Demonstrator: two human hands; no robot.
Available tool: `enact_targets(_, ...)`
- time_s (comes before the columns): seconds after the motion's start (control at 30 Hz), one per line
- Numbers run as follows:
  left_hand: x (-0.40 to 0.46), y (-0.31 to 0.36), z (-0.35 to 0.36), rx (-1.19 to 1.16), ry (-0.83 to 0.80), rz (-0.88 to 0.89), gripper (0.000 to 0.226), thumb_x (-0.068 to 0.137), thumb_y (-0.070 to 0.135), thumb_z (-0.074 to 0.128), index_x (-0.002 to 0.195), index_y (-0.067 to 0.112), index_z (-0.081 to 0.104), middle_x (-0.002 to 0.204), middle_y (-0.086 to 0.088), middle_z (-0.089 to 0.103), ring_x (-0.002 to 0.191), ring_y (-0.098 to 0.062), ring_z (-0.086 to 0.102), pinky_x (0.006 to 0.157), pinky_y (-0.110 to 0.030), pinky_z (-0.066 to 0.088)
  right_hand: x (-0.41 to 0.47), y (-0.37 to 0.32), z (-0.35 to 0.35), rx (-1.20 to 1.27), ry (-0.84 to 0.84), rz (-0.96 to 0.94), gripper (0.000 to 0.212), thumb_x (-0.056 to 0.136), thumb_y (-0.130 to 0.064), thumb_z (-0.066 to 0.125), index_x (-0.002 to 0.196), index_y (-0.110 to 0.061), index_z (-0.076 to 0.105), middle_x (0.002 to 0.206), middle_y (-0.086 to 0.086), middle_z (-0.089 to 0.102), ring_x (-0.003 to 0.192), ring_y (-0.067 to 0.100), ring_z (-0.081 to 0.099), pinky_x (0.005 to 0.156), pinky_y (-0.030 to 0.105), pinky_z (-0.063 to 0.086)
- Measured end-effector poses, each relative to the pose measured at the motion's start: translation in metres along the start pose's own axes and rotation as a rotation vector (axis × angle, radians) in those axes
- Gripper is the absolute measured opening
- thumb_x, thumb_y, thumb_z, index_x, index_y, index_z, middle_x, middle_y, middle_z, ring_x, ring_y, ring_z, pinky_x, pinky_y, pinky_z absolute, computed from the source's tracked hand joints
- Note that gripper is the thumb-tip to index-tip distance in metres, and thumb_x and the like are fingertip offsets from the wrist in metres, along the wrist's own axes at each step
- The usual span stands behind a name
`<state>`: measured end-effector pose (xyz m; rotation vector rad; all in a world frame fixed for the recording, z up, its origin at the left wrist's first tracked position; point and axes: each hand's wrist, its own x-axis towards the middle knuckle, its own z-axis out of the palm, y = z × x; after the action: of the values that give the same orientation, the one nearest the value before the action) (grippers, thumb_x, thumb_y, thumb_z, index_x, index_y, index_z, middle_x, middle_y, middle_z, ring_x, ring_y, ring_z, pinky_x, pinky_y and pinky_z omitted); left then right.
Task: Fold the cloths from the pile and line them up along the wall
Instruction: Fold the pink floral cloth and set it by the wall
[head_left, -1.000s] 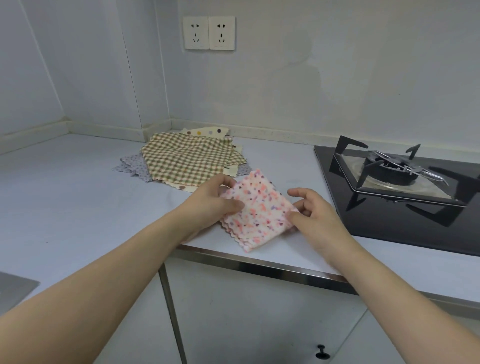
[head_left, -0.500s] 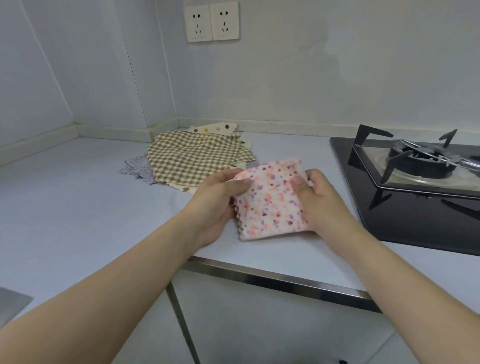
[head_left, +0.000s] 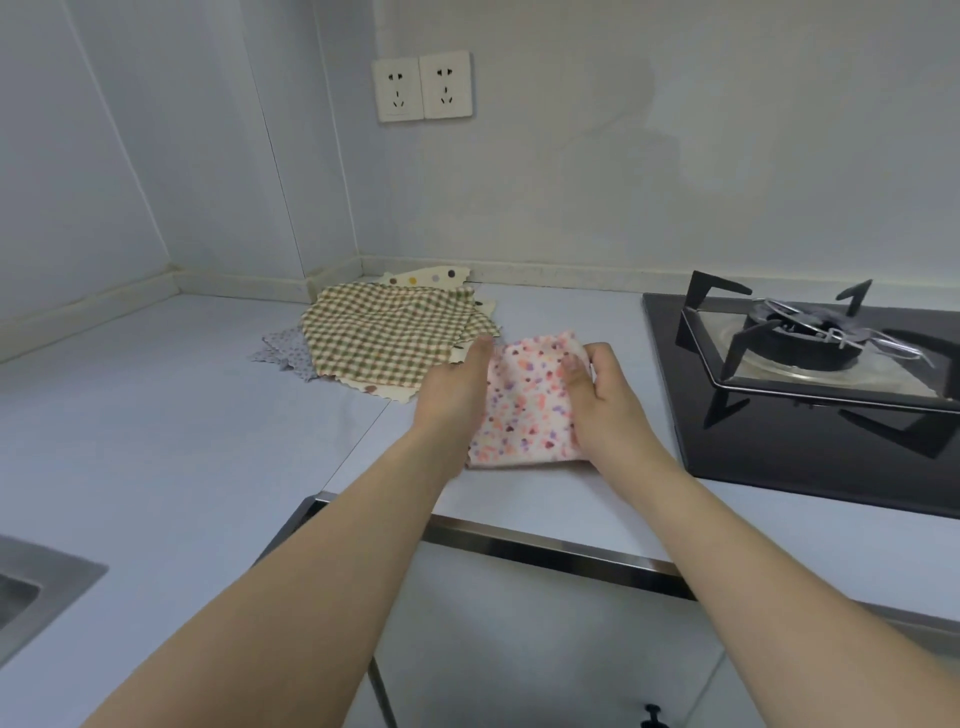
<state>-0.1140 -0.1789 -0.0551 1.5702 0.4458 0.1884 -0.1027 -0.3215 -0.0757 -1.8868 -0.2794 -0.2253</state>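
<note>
Pale kitchen corner with a white countertop (head_left: 156, 415).
A double wall socket (head_left: 422, 86) sits above it; right of the socket, a black gas hob (head_left: 810, 395); far left, a sink (head_left: 31, 587).

We cannot see the left edge of the pink speckled cloth (head_left: 524, 402) — the left hand (head_left: 457, 395) covers it, while the right hand (head_left: 602, 395) hides its right edge. Under the checked cloth (head_left: 387, 335), the pile's lower cloths show only as edges; their number we cannot tell. The sink (head_left: 31, 587) is cut by the left edge and the stove (head_left: 810, 374) by the right — a cabinet knob (head_left: 651, 716) by the bottom.
</note>
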Motion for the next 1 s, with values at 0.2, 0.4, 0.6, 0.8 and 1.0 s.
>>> enact_targets(0.2,-0.012,-0.009,0.003,0.228,0.092,0.25,0.038,0.097,0.045,0.048,0.068,0.022,0.04,0.064,0.006,0.039,0.056,-0.01,0.037,0.053,-0.026,0.03,-0.003,-0.002,-0.001,-0.027,0.01,0.044,0.027,0.099,-0.048,0.034,0.103,-0.023,0.045,0.091,0.0,0.062,0.086,0.022,0.062,0.074,0.044,0.052)
enact_targets(0.4,-0.001,-0.022,0.011,0.383,0.166,0.476,0.025,0.103,0.035,0.039,0.086,0.017,0.045,0.073,0.005,0.048,0.065,-0.01,0.045,0.055,-0.03,0.035,0.008,0.003,0.002,0.015,0.069,0.047,0.03,0.1,-0.043,0.038,0.101,-0.017,0.051,0.093,-0.002,0.062,0.083,0.013,0.06,0.067,0.03,0.047)
enact_targets(0.6,0.002,-0.026,0.014,0.418,0.124,0.533,0.024,0.104,0.033,0.038,0.087,0.018,0.043,0.067,0.008,0.044,0.059,-0.006,0.043,0.055,-0.031,0.034,0.006,0.008,-0.002,0.109,0.129,0.043,0.022,0.101,-0.038,0.039,0.098,-0.019,0.05,0.091,-0.004,0.061,0.081,0.013,0.059,0.064,0.026,0.046)
enact_targets(0.8,0.003,-0.021,0.016,0.409,0.131,0.445,0.027,0.103,0.036,0.038,0.077,0.028,0.038,0.062,0.01,0.04,0.055,-0.005,0.041,0.055,-0.028,0.035,0.011,0.004,-0.002,0.122,0.11,0.129,0.021,0.101,-0.038,0.037,0.098,-0.022,0.051,0.092,-0.003,0.063,0.083,0.013,0.062,0.069,0.027,0.05)
enact_targets(1.0,-0.023,0.056,0.054,0.414,0.042,0.241,0.024,0.104,0.035,0.035,0.086,0.02,0.042,0.066,0.008,0.045,0.062,-0.012,0.046,0.054,-0.031,0.034,0.022,-0.05,-0.067,0.115,0.116,0.356,0.023,0.102,-0.037,0.037,0.1,-0.02,0.052,0.087,-0.009,0.059,0.084,0.012,0.06,0.076,0.025,0.051)
